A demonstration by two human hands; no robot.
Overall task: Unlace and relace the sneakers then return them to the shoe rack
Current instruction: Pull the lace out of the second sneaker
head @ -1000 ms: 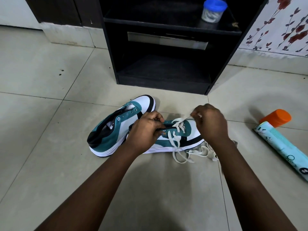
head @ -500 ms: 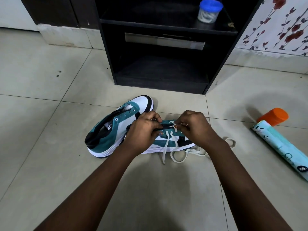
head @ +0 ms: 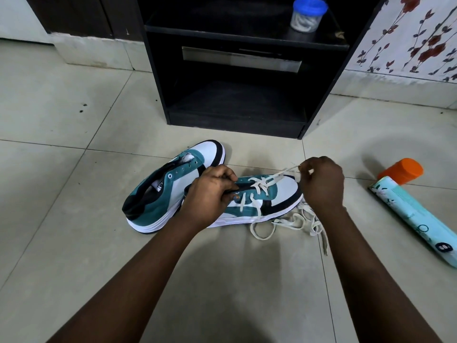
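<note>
Sneakers lie side by side on the tiled floor [head: 61, 243] just in front of the black shoe rack [head: 158, 78]. The near sneaker [head: 279, 194] is half laced; the far sneaker [head: 173, 184] shows bare eyelets. The left hand [head: 210, 194] has its grip clenched on the near sneaker's tongue area, while the right hand [head: 321, 181] pinches the lace [head: 279, 175] and draws it taut toward the toe. A loose lace [head: 296, 222], seemingly the far sneaker's, is heaped beside the sole; it could snag or knot with the working lace. A hard pull might also skip an eyelet or shift the shoe. An orange-capped tube [head: 415, 214] lies to the right, a blue-lidded jar [head: 306, 14] stands on the rack's upper shelf, and floral wallpaper [head: 420, 33] covers the wall.
</note>
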